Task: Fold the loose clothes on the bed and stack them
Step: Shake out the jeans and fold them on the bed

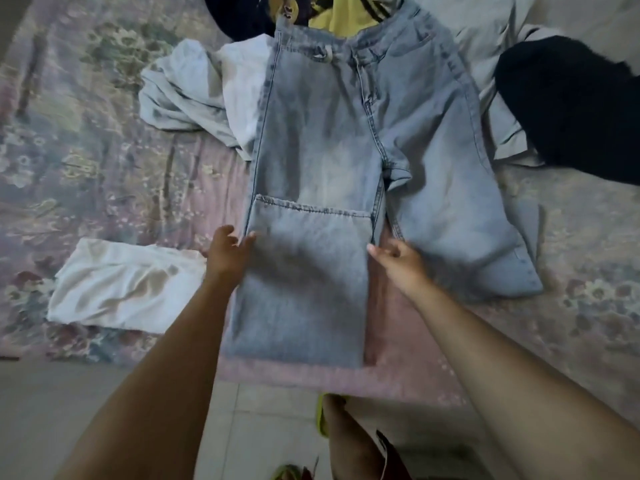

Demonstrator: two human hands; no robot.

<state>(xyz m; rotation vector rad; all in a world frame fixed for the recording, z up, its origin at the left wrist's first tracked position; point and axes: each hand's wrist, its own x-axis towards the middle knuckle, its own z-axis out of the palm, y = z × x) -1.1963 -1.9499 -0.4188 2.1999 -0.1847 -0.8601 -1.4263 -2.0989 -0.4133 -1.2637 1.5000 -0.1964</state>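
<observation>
Light blue jeans (346,133) lie flat on the bed, waistband at the far end. The left leg is folded back on itself, and its hem (311,207) lies across the thigh. The right leg (467,237) stretches out toward the near right. My left hand (227,252) is at the left edge of the folded leg, thumb touching the denim, fingers loosely spread. My right hand (396,256) is at the right edge of that leg, with a fingertip against the fabric. Neither hand grips the cloth. A folded white garment (128,289) lies to the left.
A crumpled white and grey garment (194,88) lies left of the jeans. At the back is a yellow and black piece (343,15), with a black garment (571,105) and pale cloth at right. The floral bedsheet (69,150) ends at the near edge above a tiled floor (259,427).
</observation>
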